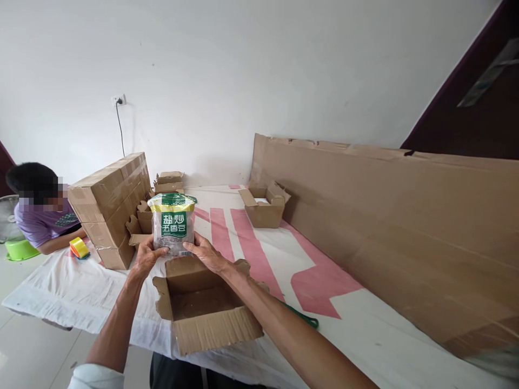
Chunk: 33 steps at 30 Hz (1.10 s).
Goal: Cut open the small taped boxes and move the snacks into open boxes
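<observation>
Between my two hands is a snack bag of beans (173,224), upright, with a green and yellow top and a green label with white characters. My left hand (146,258) pinches its lower left corner, thumb on the front. On the lower right corner, my right hand (207,253) grips it the same way. Below and just in front of me stands an open cardboard box (219,329) with its flaps spread; the part of its inside that shows holds nothing. My right forearm covers the box's right side.
Stacked closed cartons (111,210) stand at the left, with a yellow tape roll (79,248) beside them. Another open box (265,213) sits farther back. A tall cardboard sheet (385,232) lines the right. A person (44,213) leans at the table's left edge.
</observation>
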### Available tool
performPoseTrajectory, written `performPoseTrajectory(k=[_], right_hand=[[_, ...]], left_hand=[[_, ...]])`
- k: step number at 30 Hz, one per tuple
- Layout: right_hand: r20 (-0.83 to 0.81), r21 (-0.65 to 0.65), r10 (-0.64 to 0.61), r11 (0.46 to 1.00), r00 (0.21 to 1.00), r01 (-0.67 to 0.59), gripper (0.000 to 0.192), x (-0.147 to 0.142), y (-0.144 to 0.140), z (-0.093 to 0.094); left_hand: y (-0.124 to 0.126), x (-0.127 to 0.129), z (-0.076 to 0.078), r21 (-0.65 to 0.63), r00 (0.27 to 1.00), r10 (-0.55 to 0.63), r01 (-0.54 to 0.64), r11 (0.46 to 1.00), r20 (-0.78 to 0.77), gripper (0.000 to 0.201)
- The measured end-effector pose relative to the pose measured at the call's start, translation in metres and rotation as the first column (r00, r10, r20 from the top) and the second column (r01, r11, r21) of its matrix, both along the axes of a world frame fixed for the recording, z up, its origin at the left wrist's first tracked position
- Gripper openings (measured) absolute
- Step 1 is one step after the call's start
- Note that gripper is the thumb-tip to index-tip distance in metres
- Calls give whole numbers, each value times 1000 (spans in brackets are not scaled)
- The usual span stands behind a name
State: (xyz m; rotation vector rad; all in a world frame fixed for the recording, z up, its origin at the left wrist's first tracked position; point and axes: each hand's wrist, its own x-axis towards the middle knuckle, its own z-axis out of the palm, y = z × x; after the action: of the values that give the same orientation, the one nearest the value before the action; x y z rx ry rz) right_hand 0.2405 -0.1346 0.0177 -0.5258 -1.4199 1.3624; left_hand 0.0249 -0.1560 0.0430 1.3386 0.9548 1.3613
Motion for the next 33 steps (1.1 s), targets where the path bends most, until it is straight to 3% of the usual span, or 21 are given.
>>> performPoseTrajectory(k=[8,16,22,24,26,28,30,33], right_hand=[[24,26,47,999,999,-48,60,9,-22,24],[30,39,-38,999,999,37,47,7,-23,34],[-23,138,-167,976,986,168,45,8,-11,78],[-63,187,-229,953,971,237,42,15,-7,95],[-85,243,-289,922,953,301,41,26,-3,106],[-86,274,-338,896,937,349,41,39,-1,108],[-62,270,-385,882,921,387,41,52,-1,102],[12,233,-473,858,881,458,39,69,-4,84]], left_hand=[[-21,7,19,69,999,8,-11,998,39,51],[-29,5,40,107,999,-10,15,994,-42,63],[-16,5,82,274,991,-20,55,960,-131,59],[-7,-4,88,352,993,36,7,936,-115,60],[0,-21,82,380,980,166,-112,918,-110,59],[6,-42,61,306,941,284,-220,926,-183,54],[8,-58,28,145,896,288,-252,957,-337,51],[9,-68,-27,-20,862,204,-241,970,-464,43]])
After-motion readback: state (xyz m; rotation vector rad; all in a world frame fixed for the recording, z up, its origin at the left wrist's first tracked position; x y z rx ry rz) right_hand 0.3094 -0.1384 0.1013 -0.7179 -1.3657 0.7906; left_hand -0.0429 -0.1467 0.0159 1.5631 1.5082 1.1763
